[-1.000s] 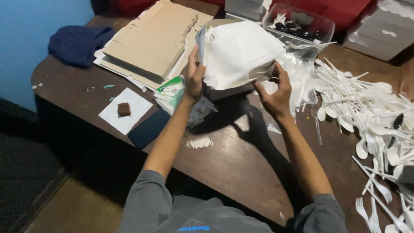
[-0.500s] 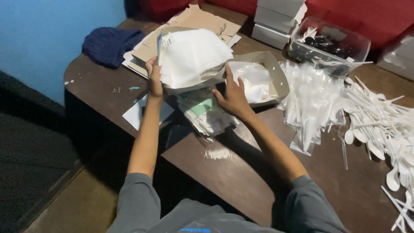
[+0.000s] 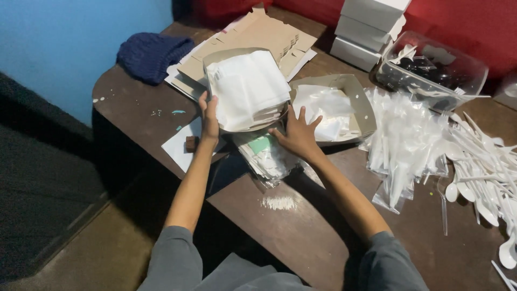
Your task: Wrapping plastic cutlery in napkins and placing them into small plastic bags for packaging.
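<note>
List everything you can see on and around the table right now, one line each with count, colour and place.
napkin stack: one, white, in a shallow tray between both hands
open box: one, brown, right of stack, white wrappers inside
flat cardboard: several, brown, behind stack
knit cloth: one, dark blue, far left
closed boxes: three, white, back
clear tub: one, back right
bagged cutlery: pile, white, right
loose spoons: many, white, far right
table: one, dark brown
left hand: stack's left edge
right hand: stack's front right

Thick stack of white napkins [image 3: 247,89], slightly tilted, in shallow cardboard tray [image 3: 215,56]
</note>
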